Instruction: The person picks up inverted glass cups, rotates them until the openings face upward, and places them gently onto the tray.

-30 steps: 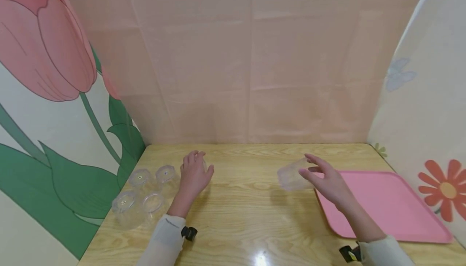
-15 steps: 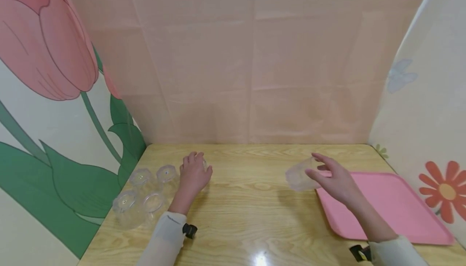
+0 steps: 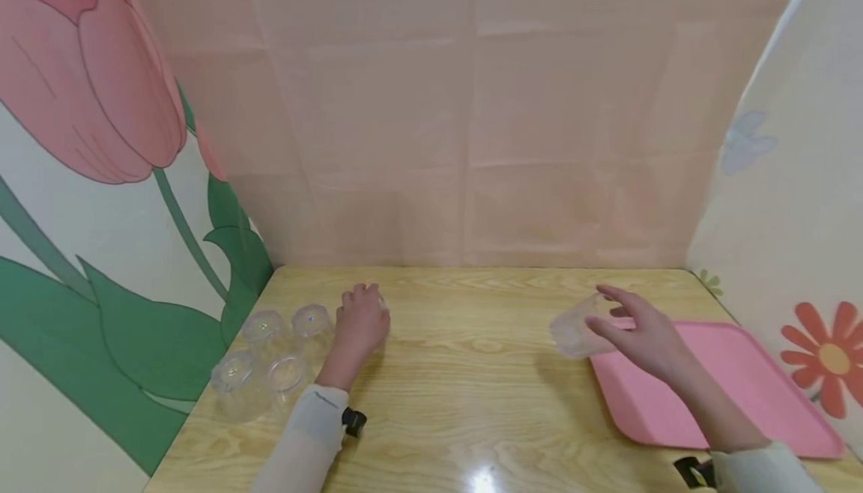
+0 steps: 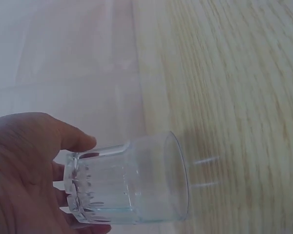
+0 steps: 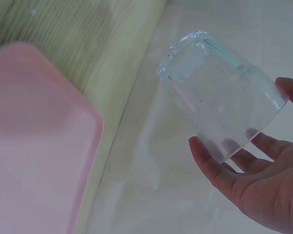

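My left hand (image 3: 362, 326) holds a clear glass (image 4: 132, 183) by its base, fingers and thumb around it. That glass is upside down, its rim facing the wooden table (image 3: 445, 373); whether the rim touches the wood I cannot tell. In the head view the hand hides most of it. My right hand (image 3: 643, 336) grips another clear glass (image 5: 219, 92) near its rim, between thumb and fingers. Held tilted in the air, its base points left, near the left edge of the pink tray (image 3: 715, 388). Several more glasses (image 3: 236, 388) stand upside down left of my left hand.
A pinkish-brown sheet (image 3: 377, 141) hangs behind the table's back edge. The left wall (image 3: 94, 103) bears a large tulip print, and the right wall (image 3: 809, 201) has flowers on it. Bare wood lies between both hands.
My right hand has moved to the right with its glass, closer over the pink tray. My left hand has stayed almost in place with its glass.
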Demonstrator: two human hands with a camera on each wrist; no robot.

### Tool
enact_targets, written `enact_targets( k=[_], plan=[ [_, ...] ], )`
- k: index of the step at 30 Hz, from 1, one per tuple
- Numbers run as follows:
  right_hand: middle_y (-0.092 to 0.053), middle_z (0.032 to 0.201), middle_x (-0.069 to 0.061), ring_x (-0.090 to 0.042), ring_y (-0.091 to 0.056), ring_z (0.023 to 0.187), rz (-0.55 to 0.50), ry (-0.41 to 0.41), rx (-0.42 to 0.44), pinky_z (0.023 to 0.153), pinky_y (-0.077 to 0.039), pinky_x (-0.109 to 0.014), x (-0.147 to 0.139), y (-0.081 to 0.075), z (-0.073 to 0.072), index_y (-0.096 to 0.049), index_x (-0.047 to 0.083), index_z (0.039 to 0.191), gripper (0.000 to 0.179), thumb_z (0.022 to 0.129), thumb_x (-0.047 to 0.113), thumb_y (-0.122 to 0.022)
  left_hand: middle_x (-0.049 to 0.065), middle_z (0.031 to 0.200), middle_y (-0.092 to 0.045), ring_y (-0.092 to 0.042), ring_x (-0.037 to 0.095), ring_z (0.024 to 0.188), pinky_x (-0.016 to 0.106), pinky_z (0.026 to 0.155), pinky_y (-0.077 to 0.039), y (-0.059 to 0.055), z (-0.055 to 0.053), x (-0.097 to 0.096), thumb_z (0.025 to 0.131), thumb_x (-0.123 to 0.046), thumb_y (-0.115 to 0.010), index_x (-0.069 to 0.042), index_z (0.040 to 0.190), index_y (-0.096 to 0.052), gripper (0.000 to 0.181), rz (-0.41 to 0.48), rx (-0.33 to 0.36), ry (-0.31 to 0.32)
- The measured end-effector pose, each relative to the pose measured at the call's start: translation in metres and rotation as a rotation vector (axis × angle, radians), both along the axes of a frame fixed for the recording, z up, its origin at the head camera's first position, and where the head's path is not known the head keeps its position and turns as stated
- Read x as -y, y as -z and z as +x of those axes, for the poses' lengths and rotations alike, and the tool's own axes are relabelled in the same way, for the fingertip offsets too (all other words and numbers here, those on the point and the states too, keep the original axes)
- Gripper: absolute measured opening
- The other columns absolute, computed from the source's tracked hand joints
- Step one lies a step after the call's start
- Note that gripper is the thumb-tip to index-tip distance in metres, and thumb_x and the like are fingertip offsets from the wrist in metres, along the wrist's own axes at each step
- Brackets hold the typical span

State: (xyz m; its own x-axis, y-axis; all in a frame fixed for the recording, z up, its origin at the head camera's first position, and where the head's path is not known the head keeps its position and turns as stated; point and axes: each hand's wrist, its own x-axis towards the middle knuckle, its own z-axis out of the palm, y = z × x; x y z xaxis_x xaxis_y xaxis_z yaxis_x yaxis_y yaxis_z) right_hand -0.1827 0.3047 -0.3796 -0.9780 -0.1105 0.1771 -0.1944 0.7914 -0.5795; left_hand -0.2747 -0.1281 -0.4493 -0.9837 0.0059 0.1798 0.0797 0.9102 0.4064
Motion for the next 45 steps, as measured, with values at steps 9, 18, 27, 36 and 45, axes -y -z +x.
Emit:
enact_targets(
  k=[9,18,27,36,45],
  plan=[
    [-0.047,0.146,-0.030,-0.052,-0.054,0.121,0.088,-0.016,-0.010,0.080,-0.053,-0.062,-0.014,-0.006,0.000,-0.038,0.001,0.153,0.074,0.099,0.044,-0.064,0.023,0.137,-0.050,-0.048,0.044,0.121,0.058,0.092,-0.049,-0.003,-0.003,-0.003,0.099,-0.023,-0.060,-0.003,0.144,-0.049,0.051,-0.101,0.065,-0.003],
    [-0.044,0.144,-0.036,-0.055,-0.056,0.115,0.171,-0.029,-0.011,0.078,-0.051,-0.065,-0.032,-0.007,-0.005,-0.042,-0.002,0.149,0.074,0.098,0.045,-0.065,0.021,0.126,-0.054,-0.051,0.042,0.112,0.052,0.083,-0.053,-0.010,-0.006,-0.008,0.098,-0.023,-0.064,-0.003,0.137,-0.053,0.045,-0.156,0.117,-0.018],
    [-0.042,0.141,-0.042,-0.062,-0.053,0.114,0.225,-0.021,0.003,0.078,-0.050,-0.068,-0.055,-0.006,-0.014,-0.040,-0.007,0.149,0.076,0.098,0.044,-0.065,0.021,0.125,-0.055,-0.052,0.042,0.111,0.050,0.081,-0.055,-0.011,-0.008,-0.010,0.097,-0.022,-0.066,-0.003,0.134,-0.055,0.044,-0.176,0.131,-0.033],
    [-0.041,0.137,-0.045,-0.064,-0.053,0.109,0.267,-0.004,-0.004,0.081,-0.048,-0.069,-0.067,-0.006,-0.018,-0.040,-0.012,0.145,0.079,0.097,0.044,-0.066,0.023,0.123,-0.055,-0.053,0.042,0.110,0.046,0.073,-0.057,-0.015,-0.011,-0.008,0.098,-0.026,-0.067,-0.003,0.137,-0.052,0.047,-0.216,0.159,-0.023],
    [-0.038,0.139,-0.047,-0.065,-0.050,0.110,0.321,0.046,0.051,0.080,-0.045,-0.071,-0.088,-0.007,-0.019,-0.037,-0.014,0.145,0.082,0.098,0.049,-0.062,0.024,0.125,-0.054,-0.053,0.043,0.112,0.044,0.069,-0.057,-0.016,-0.011,-0.008,0.099,-0.027,-0.065,-0.002,0.140,-0.050,0.050,-0.233,0.182,-0.012]
  ],
)
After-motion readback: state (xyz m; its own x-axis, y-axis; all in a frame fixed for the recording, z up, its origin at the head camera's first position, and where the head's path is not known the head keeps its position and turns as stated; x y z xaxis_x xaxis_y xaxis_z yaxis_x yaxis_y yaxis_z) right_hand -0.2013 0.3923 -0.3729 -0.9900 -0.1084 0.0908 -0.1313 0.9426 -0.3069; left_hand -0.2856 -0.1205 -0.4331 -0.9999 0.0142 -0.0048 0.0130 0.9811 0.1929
